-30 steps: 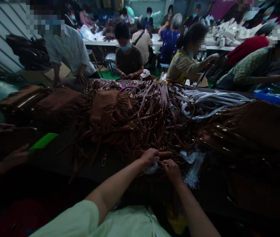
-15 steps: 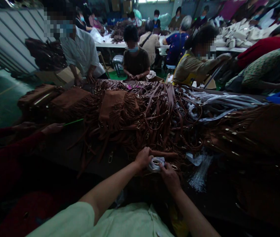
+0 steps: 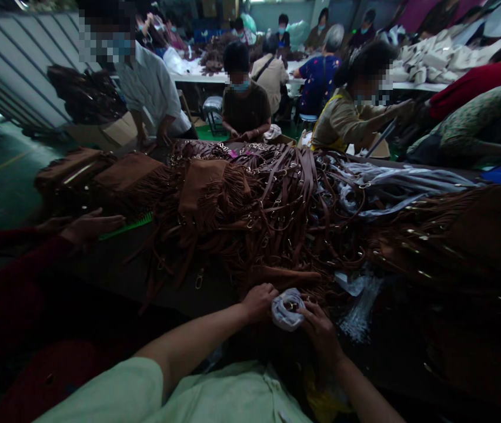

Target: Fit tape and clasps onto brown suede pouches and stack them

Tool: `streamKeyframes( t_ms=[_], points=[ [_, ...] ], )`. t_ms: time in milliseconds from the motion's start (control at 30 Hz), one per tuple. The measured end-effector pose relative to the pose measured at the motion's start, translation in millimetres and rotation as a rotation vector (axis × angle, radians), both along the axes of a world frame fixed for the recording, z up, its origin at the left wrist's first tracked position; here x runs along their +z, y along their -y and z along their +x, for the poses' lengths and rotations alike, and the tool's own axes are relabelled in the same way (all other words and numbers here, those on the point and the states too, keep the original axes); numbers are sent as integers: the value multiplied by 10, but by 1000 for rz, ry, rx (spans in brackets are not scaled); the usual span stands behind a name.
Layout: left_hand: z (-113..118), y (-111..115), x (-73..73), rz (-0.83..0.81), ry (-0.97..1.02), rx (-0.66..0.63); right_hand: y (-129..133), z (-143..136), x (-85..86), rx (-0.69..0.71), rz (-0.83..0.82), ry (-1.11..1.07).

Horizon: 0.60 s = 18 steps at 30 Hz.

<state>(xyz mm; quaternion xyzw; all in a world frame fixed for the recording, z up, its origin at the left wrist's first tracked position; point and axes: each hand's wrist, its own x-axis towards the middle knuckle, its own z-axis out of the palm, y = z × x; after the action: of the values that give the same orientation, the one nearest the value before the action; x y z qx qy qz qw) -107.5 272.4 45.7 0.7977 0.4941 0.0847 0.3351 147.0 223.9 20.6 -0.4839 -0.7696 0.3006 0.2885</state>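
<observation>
A coiled strap (image 3: 286,318) wrapped in whitish plastic is between my hands, with a metal clasp showing in its centre. My left hand (image 3: 260,302) has its fingers curled at the coil's upper left rim. At the opposite rim, my right hand (image 3: 320,330) grips the coil with thumb and fingers, near the clasp. Just beyond lies a brown fringed bag piece (image 3: 283,275) on the near edge of the heap. Brown straps (image 3: 294,194) with metal clips are tangled behind it.
Clear plastic strips (image 3: 358,308) lie right of my hands. Brown fringed bags (image 3: 204,185) and plastic-wrapped straps (image 3: 409,182) cover the dark table. At left, a co-worker's hand (image 3: 94,226) is by a green comb (image 3: 129,226). Other people work across the table.
The coil has come lower and turned its round face up toward me. My right hand has shifted down and right. The co-worker's hand at left has opened flat beside the comb.
</observation>
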Motion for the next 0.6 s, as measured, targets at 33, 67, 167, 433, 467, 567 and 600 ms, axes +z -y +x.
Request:
streamKeyframes(
  t_ms=[33,67,167,433,467,567,600],
  points=[
    [37,-27,-14,0,-48,4,29,-33,22,70,-31,-16],
    [68,-63,-26,-13,-77,32,59,-60,43,130,-62,-30],
    [112,-173,-24,-63,-73,95,113,-85,84,200,-121,-45],
    [153,-192,305,98,-14,78,29,49,-127,234,56,102],
    [159,-192,348,122,-30,70,34,69,-188,201,102,128],
    [179,-200,450,164,-109,14,44,98,-378,-54,211,248],
    [192,-199,478,172,-129,-6,37,81,-433,-148,234,292]
  ],
)
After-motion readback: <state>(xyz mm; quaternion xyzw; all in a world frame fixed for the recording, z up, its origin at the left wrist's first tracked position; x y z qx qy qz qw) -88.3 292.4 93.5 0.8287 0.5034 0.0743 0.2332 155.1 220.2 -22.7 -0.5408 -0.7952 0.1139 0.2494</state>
